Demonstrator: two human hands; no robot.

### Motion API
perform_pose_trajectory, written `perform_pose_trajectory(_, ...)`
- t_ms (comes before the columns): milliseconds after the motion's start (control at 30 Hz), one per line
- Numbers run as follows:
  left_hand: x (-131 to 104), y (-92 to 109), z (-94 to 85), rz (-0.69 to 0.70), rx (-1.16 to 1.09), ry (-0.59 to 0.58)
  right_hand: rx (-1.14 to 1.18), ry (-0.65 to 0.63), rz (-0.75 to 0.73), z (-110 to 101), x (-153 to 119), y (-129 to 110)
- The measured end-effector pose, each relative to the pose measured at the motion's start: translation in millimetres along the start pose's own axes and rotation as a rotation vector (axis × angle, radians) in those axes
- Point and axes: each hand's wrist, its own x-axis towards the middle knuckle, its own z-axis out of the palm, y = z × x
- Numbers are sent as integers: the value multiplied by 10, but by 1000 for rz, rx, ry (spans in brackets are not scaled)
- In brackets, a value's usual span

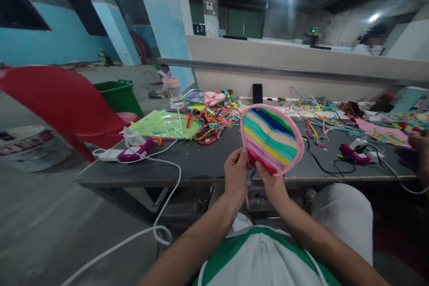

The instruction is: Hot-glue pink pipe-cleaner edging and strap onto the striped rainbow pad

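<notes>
Both hands hold up a round striped pipe-cleaner fan (271, 138) above the table's front edge. Its face has slanting bands of blue, green, peach, teal, yellow, pink and red inside a fuzzy pink rim. My left hand (236, 170) pinches its lower left edge, thumb near the rim. My right hand (271, 181) grips the bottom edge, the thumb on the red bands and the other fingers hidden behind. A thin pink strand hangs below, between the hands.
Loose pipe cleaners (214, 120) and a green sheet (166, 124) lie to the left. Purple power strips (136, 149) trail white cables. A phone (258, 94) leans at the back, and a bottle (172, 91) stands left. Another person's hand (418, 140) is at right; a red chair (63, 103) stands left.
</notes>
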Motion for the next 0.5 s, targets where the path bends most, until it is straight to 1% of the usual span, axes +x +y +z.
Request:
perform_pose_trajectory(67, 6, 44, -69, -76, 2, -31, 83, -24, 99, -58, 53, -36)
perform_pose_trajectory(167, 43, 102, -219, -168, 45, -101, 210, -151, 324, -200, 144, -114)
perform_pose_trajectory(233, 67, 105, -322, -218, 77, -152, 244, -254, 495, -297, 208, -166)
perform_pose_trajectory(300, 84, 79, -407, -260, 97, -203, 254, -322, 632, -377, 261, -193)
perform_pose_trajectory(367, 99, 40, -466, -295, 103, -246, 258, -360, 713, -431, 297, -183)
perform_pose_trajectory(500, 198, -9, -501, -358, 93, -301, 265, -393, 777, -454, 398, -84)
